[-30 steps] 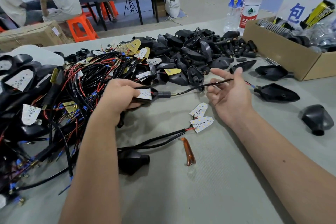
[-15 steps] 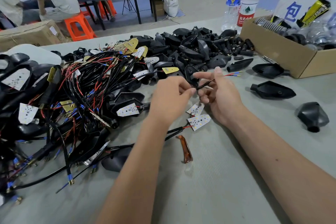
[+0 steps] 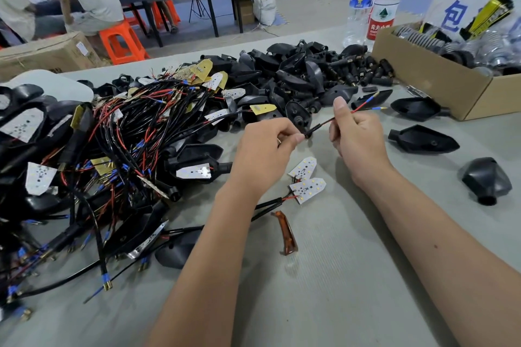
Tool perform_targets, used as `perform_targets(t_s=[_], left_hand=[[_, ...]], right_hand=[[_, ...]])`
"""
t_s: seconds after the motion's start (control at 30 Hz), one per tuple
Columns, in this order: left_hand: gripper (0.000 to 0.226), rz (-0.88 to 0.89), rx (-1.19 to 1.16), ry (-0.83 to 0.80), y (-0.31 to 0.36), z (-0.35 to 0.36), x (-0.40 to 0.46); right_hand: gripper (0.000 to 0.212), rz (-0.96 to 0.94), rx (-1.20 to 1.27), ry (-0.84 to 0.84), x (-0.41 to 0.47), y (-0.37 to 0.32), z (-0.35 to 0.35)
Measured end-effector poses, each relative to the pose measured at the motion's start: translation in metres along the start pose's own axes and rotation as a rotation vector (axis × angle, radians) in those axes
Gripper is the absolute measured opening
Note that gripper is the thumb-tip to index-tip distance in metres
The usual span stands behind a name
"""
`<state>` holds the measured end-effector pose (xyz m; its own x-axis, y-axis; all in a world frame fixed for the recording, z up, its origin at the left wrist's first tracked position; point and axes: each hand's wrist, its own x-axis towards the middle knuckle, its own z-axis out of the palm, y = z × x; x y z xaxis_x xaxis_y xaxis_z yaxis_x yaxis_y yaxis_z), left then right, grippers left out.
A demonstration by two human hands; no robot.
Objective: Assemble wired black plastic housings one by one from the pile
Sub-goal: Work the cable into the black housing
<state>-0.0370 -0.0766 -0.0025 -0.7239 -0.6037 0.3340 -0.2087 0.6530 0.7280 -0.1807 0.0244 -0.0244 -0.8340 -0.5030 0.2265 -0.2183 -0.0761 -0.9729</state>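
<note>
A black sheathed cable (image 3: 324,124) with red and blue ends runs between my two hands above the table. My left hand (image 3: 263,152) pinches its lower left end, where a small black sleeve sits. My right hand (image 3: 356,135) grips the cable further up, and the bare wire ends (image 3: 369,103) stick out past my thumb. A big tangle of wired housings and LED boards (image 3: 112,149) lies to the left. Loose black housings (image 3: 296,79) are heaped behind my hands.
A cardboard box (image 3: 439,84) of metal parts stands at the right, two water bottles (image 3: 372,0) behind it. Single black housings (image 3: 423,142) lie to the right, two white LED boards (image 3: 306,180) and an amber lens (image 3: 286,234) under my hands. People sit at a far table.
My left hand let go of a wired housing in the pile and came over to the cable. Both hands have closed on the cable and pulled it further out to the right.
</note>
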Motion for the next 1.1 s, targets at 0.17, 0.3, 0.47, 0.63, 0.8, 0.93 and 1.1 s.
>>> perform_targets(t_s=[0.17,0.3,0.47,0.63,0.8,0.93,1.1], left_hand=[[0.012,0.006,-0.02,-0.099,-0.005,-0.016,0.003],[0.012,-0.046,-0.036,-0.15,-0.016,-0.026,0.003],[0.024,-0.03,-0.08,-0.081,-0.02,-0.022,0.003],[0.02,0.014,-0.034,-0.032,-0.019,-0.011,0.003],[0.035,0.022,-0.104,-0.046,-0.024,-0.018,0.004],[0.045,0.011,-0.162,-0.065,-0.028,-0.023,0.004],[0.043,0.009,-0.12,-0.082,-0.03,-0.025,0.004]], right_hand=[[0.067,0.099,0.205,0.064,0.001,-0.004,0.0],[0.071,0.144,0.269,0.101,-0.001,-0.007,0.003],[0.044,0.137,0.352,-0.069,-0.007,-0.01,0.009],[0.024,0.079,0.365,-0.173,-0.014,-0.009,0.01],[0.027,0.095,0.369,-0.149,-0.013,-0.009,0.009],[0.029,0.08,0.35,-0.144,-0.013,-0.006,0.01],[0.028,0.072,0.332,-0.102,-0.013,-0.004,0.012]])
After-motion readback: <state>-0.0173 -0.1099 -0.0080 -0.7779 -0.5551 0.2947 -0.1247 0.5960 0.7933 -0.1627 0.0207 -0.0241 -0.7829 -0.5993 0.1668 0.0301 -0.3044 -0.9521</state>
